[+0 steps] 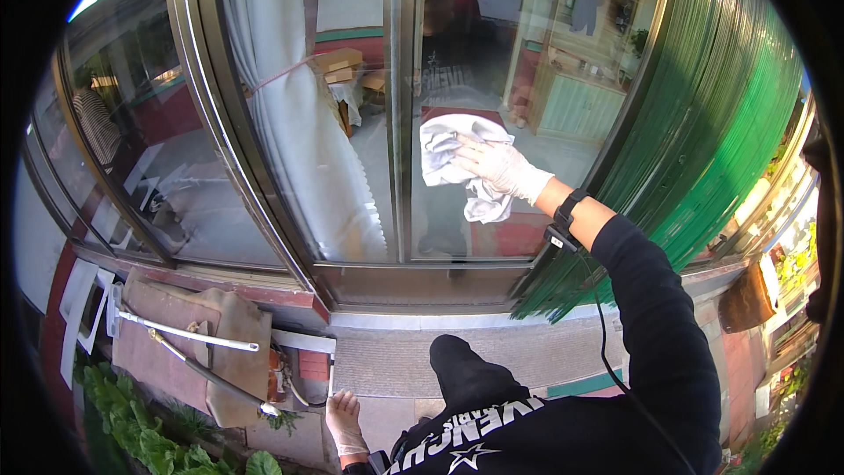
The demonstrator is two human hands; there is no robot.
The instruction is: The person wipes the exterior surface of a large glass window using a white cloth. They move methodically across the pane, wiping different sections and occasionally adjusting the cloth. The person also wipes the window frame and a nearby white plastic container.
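Observation:
My right hand [498,168], in a thin translucent glove, presses a bunched white cloth [443,145] against the glass door pane [461,237]. Part of the cloth hangs in folds below the palm. A dark metal frame [399,112] runs just left of the cloth. Low beside my body is my left hand [345,419], also gloved, with its fingers curled. A thin white rod or edge [331,369] shows just beyond those fingers; whether they touch it is unclear.
Green plastic strip curtain [725,132] hangs to the right. At lower left, a squeegee [191,331] and a second pole [211,376] lie on a brown covering [165,316], near leafy plants [132,409]. A ribbed mat [382,356] lies before the threshold. A dark cable trails from my right wrist.

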